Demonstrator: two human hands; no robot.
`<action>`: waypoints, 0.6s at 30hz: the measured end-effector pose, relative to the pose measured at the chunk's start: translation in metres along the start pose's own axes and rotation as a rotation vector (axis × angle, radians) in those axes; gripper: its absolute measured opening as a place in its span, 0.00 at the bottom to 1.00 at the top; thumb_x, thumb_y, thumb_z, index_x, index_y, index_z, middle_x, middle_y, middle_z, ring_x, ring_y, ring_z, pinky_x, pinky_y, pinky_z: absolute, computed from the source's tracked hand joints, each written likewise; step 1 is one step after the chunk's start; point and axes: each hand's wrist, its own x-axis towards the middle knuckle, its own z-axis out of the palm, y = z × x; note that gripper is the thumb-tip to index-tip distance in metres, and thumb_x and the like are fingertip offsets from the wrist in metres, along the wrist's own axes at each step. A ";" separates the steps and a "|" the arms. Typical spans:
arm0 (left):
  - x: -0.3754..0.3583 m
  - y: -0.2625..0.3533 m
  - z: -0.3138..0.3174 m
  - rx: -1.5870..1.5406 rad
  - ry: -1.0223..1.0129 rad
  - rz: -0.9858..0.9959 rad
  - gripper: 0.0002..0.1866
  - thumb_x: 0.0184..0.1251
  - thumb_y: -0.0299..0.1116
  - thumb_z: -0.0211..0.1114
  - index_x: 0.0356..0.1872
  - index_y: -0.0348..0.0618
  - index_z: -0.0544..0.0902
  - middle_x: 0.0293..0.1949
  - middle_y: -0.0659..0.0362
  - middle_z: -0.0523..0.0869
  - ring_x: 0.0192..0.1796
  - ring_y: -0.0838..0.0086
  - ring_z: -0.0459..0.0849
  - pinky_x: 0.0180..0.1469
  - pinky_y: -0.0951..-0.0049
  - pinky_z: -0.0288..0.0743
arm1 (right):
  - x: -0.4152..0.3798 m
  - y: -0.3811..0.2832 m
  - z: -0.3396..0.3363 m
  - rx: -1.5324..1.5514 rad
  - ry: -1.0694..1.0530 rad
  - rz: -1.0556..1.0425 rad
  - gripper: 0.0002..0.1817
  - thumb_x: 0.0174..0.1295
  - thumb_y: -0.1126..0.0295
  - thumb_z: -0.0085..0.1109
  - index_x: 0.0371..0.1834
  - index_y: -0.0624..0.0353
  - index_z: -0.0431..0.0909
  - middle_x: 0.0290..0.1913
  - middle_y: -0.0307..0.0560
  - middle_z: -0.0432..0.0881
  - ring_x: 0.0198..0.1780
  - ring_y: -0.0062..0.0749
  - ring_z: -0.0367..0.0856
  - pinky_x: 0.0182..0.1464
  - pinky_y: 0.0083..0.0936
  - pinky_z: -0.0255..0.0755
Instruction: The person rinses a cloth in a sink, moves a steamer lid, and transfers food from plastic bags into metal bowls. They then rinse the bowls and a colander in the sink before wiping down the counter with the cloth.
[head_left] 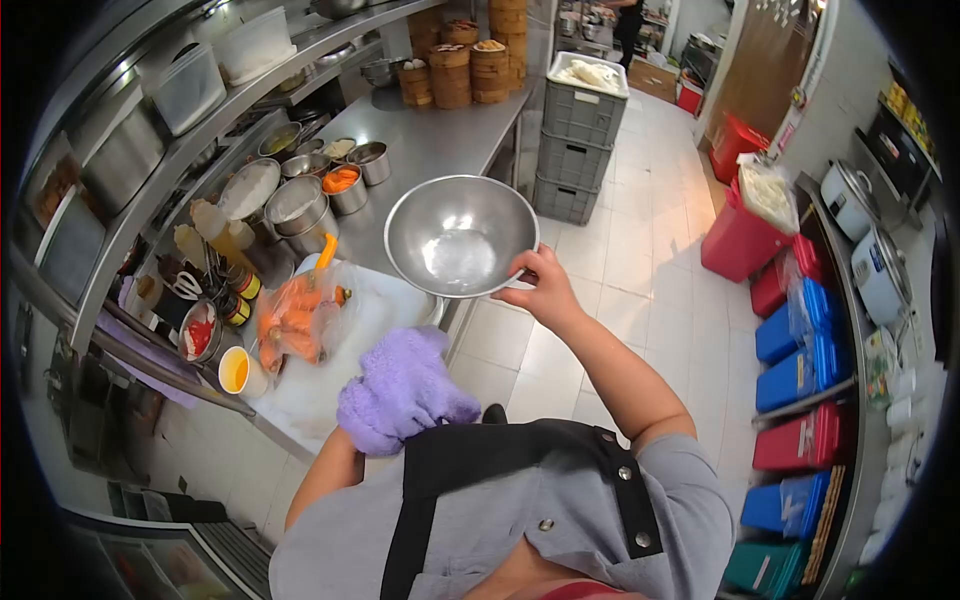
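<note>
My right hand [540, 287] pinches the rim of a wide steel mixing bowl [462, 215] at its near right side. The bowl is tilted toward me, and its inside shows bare metal. A bunched purple towel [405, 385] covers my left hand at the end of my left forearm [332, 462]; the fingers are hidden beneath it. Left of the towel, a white cutting board [375, 310] carries a clear plastic bag of carrots [295, 320]. An orange handle [326, 250] sticks up beside the bag. A cup of yellow-orange contents [240, 371] stands at the board's left edge.
Steel pots of ingredients [297, 203] and squeeze bottles [210, 220] line the counter under a shelf [235, 105]. Bamboo steamers [450, 75] stand at the back. Stacked grey crates [575, 150] sit beyond the counter's end. Along the right, lidded bins [790, 385] fill a rack.
</note>
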 end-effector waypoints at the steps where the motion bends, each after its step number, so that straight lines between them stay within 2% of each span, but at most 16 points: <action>1: 0.008 -0.001 -0.007 0.039 0.006 0.004 0.19 0.42 0.45 0.64 0.30 0.40 0.80 0.26 0.48 0.77 0.33 0.51 0.76 0.35 0.60 0.70 | 0.018 0.005 0.008 0.089 -0.061 0.026 0.17 0.40 0.76 0.71 0.31 0.58 0.73 0.51 0.48 0.62 0.50 0.33 0.73 0.53 0.27 0.73; 4: 0.033 -0.011 -0.026 0.176 -0.022 0.005 0.18 0.43 0.47 0.64 0.27 0.42 0.79 0.27 0.49 0.76 0.35 0.53 0.76 0.37 0.61 0.68 | 0.077 0.029 0.036 0.096 -0.173 -0.001 0.18 0.39 0.76 0.71 0.33 0.58 0.73 0.49 0.47 0.62 0.51 0.31 0.72 0.54 0.25 0.72; 7: 0.056 -0.024 -0.039 0.311 -0.185 -0.068 0.17 0.43 0.48 0.63 0.24 0.44 0.78 0.29 0.50 0.76 0.38 0.54 0.75 0.39 0.62 0.67 | 0.137 0.025 0.070 0.097 -0.275 0.055 0.19 0.39 0.74 0.72 0.34 0.57 0.73 0.49 0.45 0.63 0.52 0.31 0.71 0.54 0.26 0.72; 9: 0.062 -0.038 -0.043 0.335 -0.242 -0.102 0.17 0.43 0.49 0.63 0.23 0.44 0.77 0.29 0.51 0.76 0.38 0.55 0.75 0.40 0.62 0.66 | 0.175 0.025 0.093 0.133 -0.317 -0.016 0.19 0.39 0.73 0.72 0.34 0.57 0.73 0.49 0.45 0.63 0.52 0.32 0.70 0.54 0.26 0.72; 11: 0.056 -0.057 -0.043 0.118 0.220 -0.012 0.14 0.43 0.46 0.62 0.23 0.46 0.78 0.30 0.53 0.75 0.40 0.59 0.75 0.40 0.65 0.66 | 0.214 0.023 0.123 0.185 -0.348 -0.078 0.19 0.39 0.72 0.72 0.35 0.57 0.73 0.50 0.45 0.63 0.52 0.32 0.70 0.53 0.26 0.72; 12: 0.064 -0.061 -0.046 0.112 0.222 -0.026 0.14 0.43 0.46 0.62 0.23 0.46 0.78 0.30 0.53 0.75 0.40 0.59 0.75 0.40 0.65 0.66 | 0.232 0.022 0.138 0.195 -0.346 -0.124 0.20 0.38 0.70 0.73 0.35 0.56 0.73 0.52 0.48 0.62 0.49 0.32 0.69 0.49 0.25 0.71; 13: 0.071 -0.061 -0.051 0.131 0.153 -0.108 0.13 0.43 0.45 0.62 0.24 0.47 0.78 0.31 0.54 0.75 0.40 0.59 0.74 0.41 0.65 0.66 | 0.248 0.023 0.154 0.205 -0.344 -0.170 0.21 0.37 0.68 0.73 0.35 0.55 0.72 0.54 0.50 0.62 0.46 0.32 0.69 0.45 0.24 0.70; 16: 0.098 -0.062 -0.067 0.200 -0.047 -0.345 0.12 0.43 0.43 0.62 0.27 0.48 0.78 0.33 0.54 0.74 0.42 0.60 0.73 0.43 0.65 0.65 | 0.291 0.024 0.198 0.262 -0.384 -0.247 0.21 0.37 0.68 0.73 0.35 0.54 0.72 0.56 0.52 0.61 0.45 0.37 0.68 0.47 0.26 0.69; 18: 0.107 -0.075 -0.050 0.210 -0.114 -0.454 0.12 0.43 0.42 0.61 0.28 0.48 0.78 0.33 0.54 0.74 0.43 0.61 0.72 0.44 0.65 0.65 | 0.310 0.027 0.223 0.262 -0.429 -0.319 0.22 0.37 0.67 0.72 0.36 0.53 0.72 0.60 0.60 0.58 0.53 0.50 0.67 0.53 0.31 0.67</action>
